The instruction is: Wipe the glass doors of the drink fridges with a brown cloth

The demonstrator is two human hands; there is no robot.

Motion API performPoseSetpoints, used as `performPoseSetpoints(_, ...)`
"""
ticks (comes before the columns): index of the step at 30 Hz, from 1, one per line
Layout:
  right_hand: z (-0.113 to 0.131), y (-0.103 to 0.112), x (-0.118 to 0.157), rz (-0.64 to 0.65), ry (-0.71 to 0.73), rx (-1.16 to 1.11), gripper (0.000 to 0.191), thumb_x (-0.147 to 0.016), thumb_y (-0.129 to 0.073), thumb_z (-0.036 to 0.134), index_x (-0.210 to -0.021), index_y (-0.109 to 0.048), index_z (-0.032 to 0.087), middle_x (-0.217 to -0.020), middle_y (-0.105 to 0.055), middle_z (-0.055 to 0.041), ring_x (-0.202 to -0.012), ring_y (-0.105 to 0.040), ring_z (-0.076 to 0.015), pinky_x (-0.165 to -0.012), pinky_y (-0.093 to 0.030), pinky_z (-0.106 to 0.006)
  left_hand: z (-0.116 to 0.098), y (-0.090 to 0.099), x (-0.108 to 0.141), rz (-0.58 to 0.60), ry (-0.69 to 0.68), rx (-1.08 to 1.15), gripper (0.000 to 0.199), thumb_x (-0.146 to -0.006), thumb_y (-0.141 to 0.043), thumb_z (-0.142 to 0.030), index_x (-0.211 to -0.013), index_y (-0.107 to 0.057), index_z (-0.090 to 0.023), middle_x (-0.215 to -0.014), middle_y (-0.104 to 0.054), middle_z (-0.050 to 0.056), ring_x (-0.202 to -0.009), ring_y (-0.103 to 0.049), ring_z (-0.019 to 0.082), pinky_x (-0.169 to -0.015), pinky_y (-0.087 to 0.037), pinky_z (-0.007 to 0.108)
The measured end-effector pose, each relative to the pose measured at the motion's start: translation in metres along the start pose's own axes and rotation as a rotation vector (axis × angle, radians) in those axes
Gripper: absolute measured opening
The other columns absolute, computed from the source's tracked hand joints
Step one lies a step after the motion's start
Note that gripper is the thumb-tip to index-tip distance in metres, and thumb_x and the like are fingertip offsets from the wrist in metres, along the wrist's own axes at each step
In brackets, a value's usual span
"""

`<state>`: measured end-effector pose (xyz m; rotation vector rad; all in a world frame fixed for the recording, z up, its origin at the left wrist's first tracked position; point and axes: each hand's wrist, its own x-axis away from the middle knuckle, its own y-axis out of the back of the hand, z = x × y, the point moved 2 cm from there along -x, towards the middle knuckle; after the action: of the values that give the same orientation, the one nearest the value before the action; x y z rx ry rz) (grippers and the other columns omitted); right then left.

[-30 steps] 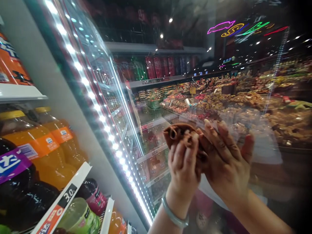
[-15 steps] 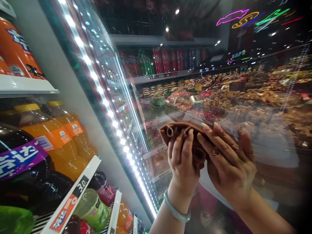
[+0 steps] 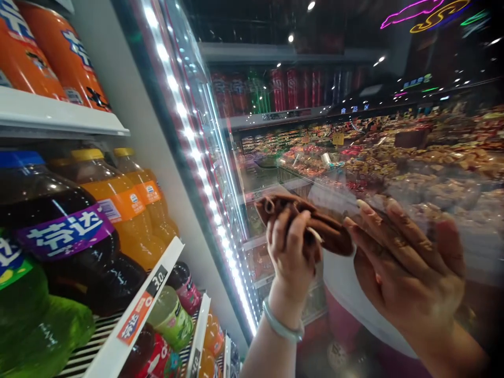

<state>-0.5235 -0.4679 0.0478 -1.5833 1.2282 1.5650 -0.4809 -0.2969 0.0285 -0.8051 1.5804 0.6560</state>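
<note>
My left hand [image 3: 289, 247], with a pale green bangle [image 3: 281, 325] at the wrist, grips a folded brown cloth [image 3: 334, 236]. Its fingers curl round the bunched fabric, which lies against the glass door [image 3: 275, 173]. To the right, my right hand [image 3: 417, 273] has its fingers stretched out towards the glass. Its fingertips sit just beyond the cloth's right end, with nothing held. Reflections in the pane overlap the hands, so exact contact there is hard to tell.
On the left, cooler shelves [image 3: 137, 310] carry orange soda bottles [image 3: 122, 199], a dark bottle with a purple label [image 3: 66, 231] and green bottles [image 3: 35, 315]. A bright LED strip [image 3: 200, 168] runs along the frame. Shop goods and neon signs show in the glass.
My right hand has come off the cloth and shifted right, opening a gap from my left hand. More of the cloth shows. The view has turned slightly left.
</note>
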Motion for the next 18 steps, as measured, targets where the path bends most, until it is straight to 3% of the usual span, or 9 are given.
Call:
performPoseSetpoints(2, 0.002, -0.001, 0.0, -0.006, 0.001, 0.012, 0.057, -0.089, -0.072, 0.014, -0.142, -0.063, 0.034, -0.14, -0.068, -0.0018, -0.139, -0.059, -0.0302, -0.13, -0.026, -0.054, 0.009, 0.001, -0.026, -0.031, 0.061, 0.018, 0.034, -0.099, -0.058, -0.022, -0.133, -0.064, -0.023, -0.136, -0.065, 0.012, -0.132, -0.06, 0.025, -0.115, -0.049, 0.045)
performPoseSetpoints(4, 0.002, -0.002, 0.001, -0.006, 0.003, 0.028, 0.052, -0.088, -0.072, 0.014, -0.137, -0.067, 0.033, -0.138, -0.07, -0.0018, -0.139, -0.059, -0.0301, -0.131, -0.026, -0.053, 0.004, -0.001, -0.038, -0.035, 0.05, 0.037, 0.036, -0.099, -0.056, -0.02, -0.134, -0.062, -0.022, -0.14, -0.063, 0.013, -0.135, -0.058, 0.026, -0.117, -0.047, 0.047)
performPoseSetpoints(8, 0.0, -0.005, 0.004, -0.038, -0.007, -0.001, 0.023, -0.09, -0.07, 0.018, -0.112, -0.075, 0.024, -0.13, -0.074, -0.0052, -0.137, -0.06, -0.0317, -0.13, -0.029, -0.056, -0.026, -0.007, -0.007, 0.075, -0.108, 0.054, 0.044, -0.101, -0.054, -0.027, -0.143, -0.057, -0.018, -0.14, -0.064, 0.015, -0.139, -0.055, 0.027, -0.119, -0.046, 0.045)
performPoseSetpoints(10, -0.001, -0.006, 0.004, -0.041, -0.012, -0.023, 0.019, -0.092, -0.067, 0.019, -0.109, -0.074, 0.022, -0.132, -0.073, -0.0063, -0.137, -0.06, -0.0314, -0.129, -0.03, -0.057, -0.029, -0.007, 0.01, 0.076, -0.138, 0.044, 0.046, -0.101, -0.055, -0.03, -0.143, -0.056, -0.013, -0.133, -0.068, 0.017, -0.137, -0.055, 0.028, -0.118, -0.047, 0.043)
performPoseSetpoints(12, -0.001, -0.007, 0.002, -0.037, -0.007, -0.01, 0.025, -0.093, -0.065, 0.019, -0.117, -0.073, 0.023, -0.136, -0.071, -0.0052, -0.137, -0.061, -0.0293, -0.129, -0.03, -0.056, -0.02, -0.006, 0.013, 0.068, -0.142, 0.028, 0.039, -0.1, -0.057, -0.029, -0.137, -0.061, -0.018, -0.13, -0.068, 0.014, -0.133, -0.058, 0.027, -0.116, -0.048, 0.041)
performPoseSetpoints(18, -0.004, -0.011, -0.009, -0.026, 0.012, 0.029, 0.048, -0.093, -0.067, 0.018, -0.14, -0.064, 0.028, -0.14, -0.068, -0.0032, -0.138, -0.06, -0.026, -0.131, -0.025, -0.051, 0.019, -0.002, -0.02, 0.016, -0.089, -0.032, 0.033, -0.097, -0.061, -0.029, -0.129, -0.064, -0.022, -0.135, -0.064, 0.014, -0.128, -0.061, 0.028, -0.112, -0.05, 0.045)
